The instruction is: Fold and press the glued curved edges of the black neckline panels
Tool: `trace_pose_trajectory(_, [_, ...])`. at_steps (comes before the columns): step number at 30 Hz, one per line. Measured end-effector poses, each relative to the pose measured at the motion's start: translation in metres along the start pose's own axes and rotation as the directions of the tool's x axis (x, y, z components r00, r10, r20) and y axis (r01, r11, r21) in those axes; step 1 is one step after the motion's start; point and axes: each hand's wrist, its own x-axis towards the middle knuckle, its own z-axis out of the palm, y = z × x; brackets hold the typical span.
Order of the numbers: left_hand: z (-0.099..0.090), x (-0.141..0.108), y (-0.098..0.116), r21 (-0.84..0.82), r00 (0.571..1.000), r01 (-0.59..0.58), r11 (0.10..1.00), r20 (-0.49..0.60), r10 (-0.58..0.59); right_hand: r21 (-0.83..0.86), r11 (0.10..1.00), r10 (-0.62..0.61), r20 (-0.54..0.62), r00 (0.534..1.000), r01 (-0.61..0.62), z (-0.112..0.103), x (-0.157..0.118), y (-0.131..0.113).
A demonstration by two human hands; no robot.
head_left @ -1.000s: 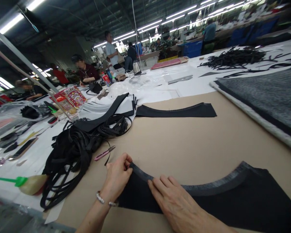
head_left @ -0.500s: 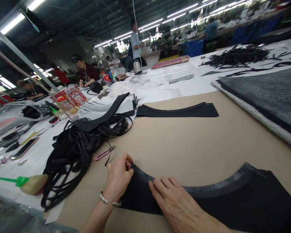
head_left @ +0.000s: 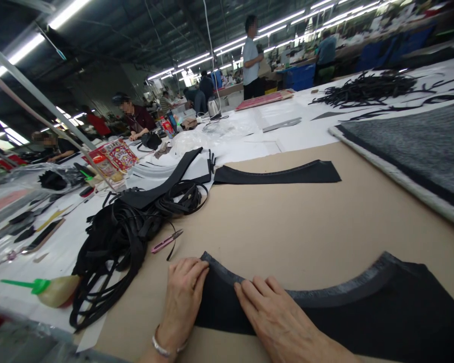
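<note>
A large black curved piece (head_left: 348,322) with a dark grey strip along its curved edge lies on the tan board (head_left: 280,217). My left hand (head_left: 185,297), a bracelet at its wrist, has its fingers closed on the piece's left end. Pressed down on the piece, just right of that end, is my right hand (head_left: 276,312), its fingers stretched out along the strip. Pink thread snips (head_left: 166,242) lie beyond my left hand, beside a pile of black straps (head_left: 117,237). Farther back is a smaller black curved piece (head_left: 280,173).
A bottle with a green nozzle (head_left: 56,290) lies at the left. Grey padded fabric (head_left: 416,146) covers the right side. Behind are a heap of black strips (head_left: 371,88), a red board (head_left: 265,99) and a kettle (head_left: 214,108). Several people are in the background.
My left hand has turned more upright and its fingers have shifted at the piece's left end. My right hand has barely moved. A standing person in the background has moved right.
</note>
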Motion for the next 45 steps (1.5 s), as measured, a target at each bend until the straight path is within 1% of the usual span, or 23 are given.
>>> trace_pose_trajectory(2, [0.001, -0.006, -0.005, 0.047, 0.997, -0.075, 0.996, -0.015, 0.076, 0.003, 1.000, 0.002, 0.007, 1.000, -0.002, 0.002, 0.000, 0.000])
trace_pose_trajectory(5, [0.000, -0.011, -0.007, 0.139, 0.987, -0.159, 0.978, 0.016, 0.158, 0.019, 1.000, 0.003, 0.023, 1.000, -0.004, 0.003, 0.001, 0.000])
trace_pose_trajectory(8, [-0.005, -0.014, -0.004, 0.201, 0.977, -0.211, 0.957, 0.069, 0.201, 0.033, 0.999, 0.012, 0.046, 0.999, -0.014, 0.002, 0.003, 0.001])
trace_pose_trajectory(10, [-0.008, -0.012, -0.003, 0.185, 0.973, -0.222, 0.957, 0.104, 0.205, 0.019, 1.000, 0.019, 0.053, 0.998, -0.020, 0.000, 0.006, 0.001])
trace_pose_trajectory(12, [-0.012, -0.007, -0.004, 0.121, 0.978, -0.178, 0.976, 0.127, 0.163, -0.003, 1.000, 0.023, 0.057, 0.998, -0.023, -0.001, 0.009, 0.001])
trace_pose_trajectory(14, [-0.014, 0.001, -0.007, 0.042, 0.989, -0.076, 0.996, 0.130, 0.070, -0.016, 1.000, 0.015, 0.060, 0.998, -0.014, -0.002, 0.013, 0.000])
trace_pose_trajectory(16, [-0.016, 0.007, -0.011, -0.017, 0.996, 0.015, 1.000, 0.091, -0.013, -0.020, 1.000, 0.008, 0.065, 0.998, -0.007, -0.001, 0.014, -0.001])
trace_pose_trajectory(17, [-0.016, 0.009, -0.013, -0.033, 0.998, 0.027, 0.999, 0.063, -0.025, -0.022, 1.000, 0.008, 0.070, 0.997, -0.006, 0.000, 0.014, -0.002])
trace_pose_trajectory(18, [-0.015, 0.010, -0.014, -0.035, 0.999, 0.011, 0.999, 0.039, -0.010, -0.024, 1.000, 0.011, 0.078, 0.997, -0.009, 0.001, 0.014, -0.003])
trace_pose_trajectory(20, [-0.013, 0.009, -0.016, 0.000, 0.997, -0.076, 0.997, 0.013, 0.076, -0.034, 0.999, 0.018, 0.089, 0.996, -0.015, 0.002, 0.012, -0.004])
trace_pose_trajectory(22, [-0.011, 0.004, -0.017, 0.050, 0.984, -0.178, 0.983, 0.029, 0.177, -0.043, 0.999, 0.014, 0.088, 0.996, -0.010, 0.003, 0.011, -0.005])
trace_pose_trajectory(24, [-0.010, 0.002, -0.019, 0.066, 0.975, -0.221, 0.973, 0.044, 0.218, -0.042, 0.999, 0.006, 0.083, 0.997, -0.002, 0.002, 0.011, -0.005])
trace_pose_trajectory(25, [-0.011, 0.002, -0.020, 0.053, 0.977, -0.210, 0.976, 0.048, 0.208, -0.035, 0.999, 0.008, 0.082, 0.997, -0.005, 0.002, 0.012, -0.005])
trace_pose_trajectory(27, [-0.013, 0.005, -0.021, -0.018, 0.993, -0.109, 0.994, 0.053, 0.110, 0.005, 0.999, 0.035, 0.095, 0.995, -0.035, -0.001, 0.014, -0.004])
trace_pose_trajectory(29, [-0.017, 0.013, -0.022, -0.100, 0.998, 0.011, 0.995, 0.062, -0.004, 0.078, 0.991, 0.099, 0.134, 0.986, -0.110, -0.004, 0.018, -0.003])
trace_pose_trajectory(30, [-0.019, 0.017, -0.022, -0.134, 0.997, 0.046, 0.990, 0.071, -0.037, 0.119, 0.980, 0.141, 0.160, 0.977, -0.161, -0.006, 0.021, -0.003])
trace_pose_trajectory(31, [-0.022, 0.022, -0.022, -0.159, 0.995, 0.058, 0.986, 0.089, -0.045, 0.158, 0.963, 0.186, 0.183, 0.965, -0.216, -0.008, 0.024, -0.003])
trace_pose_trajectory(32, [-0.025, 0.027, -0.021, -0.170, 0.992, 0.047, 0.984, 0.125, -0.025, 0.194, 0.943, 0.231, 0.202, 0.952, -0.270, -0.010, 0.028, -0.003])
trace_pose_trajectory(34, [-0.030, 0.038, -0.018, -0.174, 0.969, -0.007, 0.985, 0.242, 0.050, 0.256, 0.894, 0.316, 0.224, 0.922, -0.369, -0.013, 0.036, -0.003])
trace_pose_trajectory(37, [-0.037, 0.051, -0.012, -0.173, 0.898, -0.081, 0.982, 0.414, 0.147, 0.316, 0.818, 0.405, 0.275, 0.872, -0.480, -0.012, 0.051, -0.003])
trace_pose_trajectory(40, [-0.040, 0.064, -0.008, -0.163, 0.848, -0.117, 0.980, 0.496, 0.184, 0.310, 0.778, 0.451, 0.329, 0.830, -0.546, -0.007, 0.064, -0.005])
trace_pose_trajectory(45, [-0.038, 0.078, -0.010, -0.150, 0.779, -0.147, 0.978, 0.591, 0.208, 0.253, 0.790, 0.449, 0.380, 0.809, -0.558, -0.001, 0.078, -0.009])
